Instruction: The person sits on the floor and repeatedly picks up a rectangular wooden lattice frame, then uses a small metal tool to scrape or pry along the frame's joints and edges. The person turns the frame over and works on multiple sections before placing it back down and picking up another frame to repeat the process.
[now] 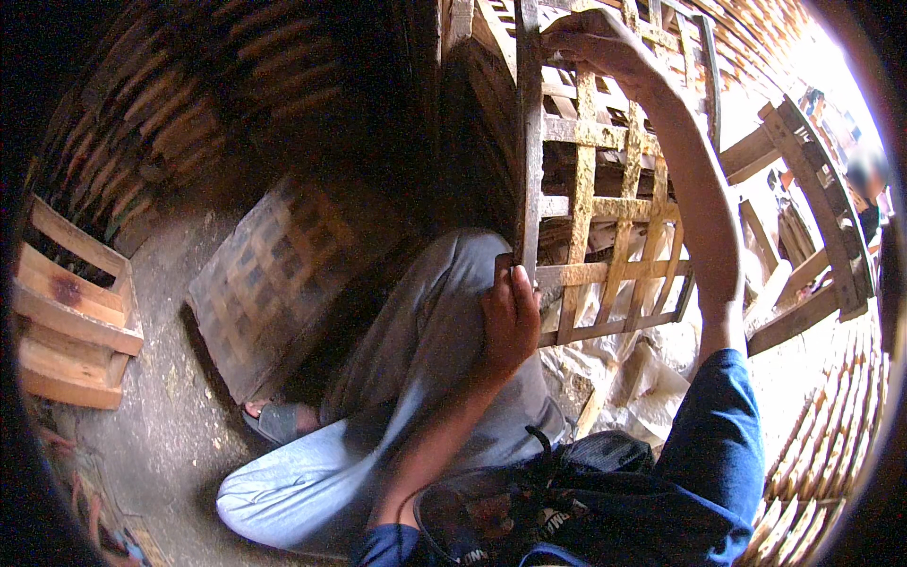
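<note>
- the left hand is closed around the lower part of the left upright of a wooden lattice frame, fingers wrapped over the edge near the person's knee.
- the right hand reaches up with the arm stretched out and clasps the top of the same frame, fingers curled over an upper slat.
- the lattice frame stands upright in front of the seated person, a grid of pale, rough slats crossed at right angles, held between the two hands and leaning slightly away.
- the person sits low with one leg bent in light grey trousers; a foot in a grey sandal rests on the concrete floor.
- a second lattice panel, darker, lies tilted on the floor to the left, just beside the bent leg.
- a wooden crate of plain boards sits further left, well apart from the hands.
- stacks of similar woven or slatted pieces line the walls around.
- crumpled pale sheeting lies under the frame's lower edge.
- risk, as a judgement: the frame is tall and held only at its edges, so it could twist or tip sideways if either hold loosens; the rough slats could splinter into the fingers; its foot could slide on the loose sheeting.
</note>
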A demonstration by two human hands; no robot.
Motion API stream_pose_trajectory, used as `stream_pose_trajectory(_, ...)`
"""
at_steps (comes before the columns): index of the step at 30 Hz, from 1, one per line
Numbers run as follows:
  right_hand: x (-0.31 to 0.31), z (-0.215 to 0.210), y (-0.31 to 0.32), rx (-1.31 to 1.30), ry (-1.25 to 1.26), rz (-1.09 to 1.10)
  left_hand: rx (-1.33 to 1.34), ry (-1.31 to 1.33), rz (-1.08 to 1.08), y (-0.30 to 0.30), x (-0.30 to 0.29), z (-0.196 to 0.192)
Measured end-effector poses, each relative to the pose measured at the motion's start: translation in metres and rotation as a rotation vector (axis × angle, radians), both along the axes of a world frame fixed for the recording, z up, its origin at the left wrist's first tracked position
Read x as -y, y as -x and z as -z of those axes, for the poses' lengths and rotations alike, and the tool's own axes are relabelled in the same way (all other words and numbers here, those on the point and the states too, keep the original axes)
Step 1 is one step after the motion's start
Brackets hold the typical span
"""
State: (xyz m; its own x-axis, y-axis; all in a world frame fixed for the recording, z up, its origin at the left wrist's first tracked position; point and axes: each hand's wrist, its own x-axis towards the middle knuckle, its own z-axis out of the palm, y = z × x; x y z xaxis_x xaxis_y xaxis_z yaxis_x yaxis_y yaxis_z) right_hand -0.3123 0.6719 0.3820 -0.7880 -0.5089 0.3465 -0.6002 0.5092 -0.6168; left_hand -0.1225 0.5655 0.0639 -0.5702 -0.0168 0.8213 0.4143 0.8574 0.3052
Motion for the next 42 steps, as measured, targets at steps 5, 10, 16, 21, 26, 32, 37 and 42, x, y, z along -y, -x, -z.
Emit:
stream_pose_trajectory(5, 0.023, 0.001, 0.014, -0.234, -0.142, 0.253, 0.015, -0.042, -0.002, -0.002, -0.003, -0.008)
stream_pose_trajectory(10, 0.008, -0.011, 0.027, -0.696, -0.560, 0.343, 0.008, -0.018, -0.009, 0.007, -0.011, -0.007)
stream_pose_trajectory(16, 0.023, -0.005, 0.010, -0.483, -0.461, 0.305, -0.005, -0.017, -0.007, -0.001, 0.003, -0.010)
stream_pose_trajectory(21, -0.009, -0.019, 0.024, -0.780, -0.687, 0.238, 0.216, -0.222, 0.134, 0.004, -0.011, -0.023)
stream_pose_trajectory(26, -0.001, 0.000, 0.013, -0.195, -0.039, 0.128, 0.056, -0.221, -0.022, 0.000, -0.003, -0.028)
stream_pose_trajectory(32, -0.018, 0.001, 0.016, -0.001, 0.168, -0.133, 0.213, -0.533, 0.121, -0.005, -0.010, -0.046)
stream_pose_trajectory(37, -0.001, 0.015, 0.022, 0.127, 0.210, -0.181, 0.012, -0.262, -0.040, -0.002, 0.002, -0.023)
stream_pose_trajectory(42, -0.040, 0.025, 0.069, 0.034, 0.255, -0.226, 0.130, -0.353, 0.118, 0.005, -0.013, -0.018)
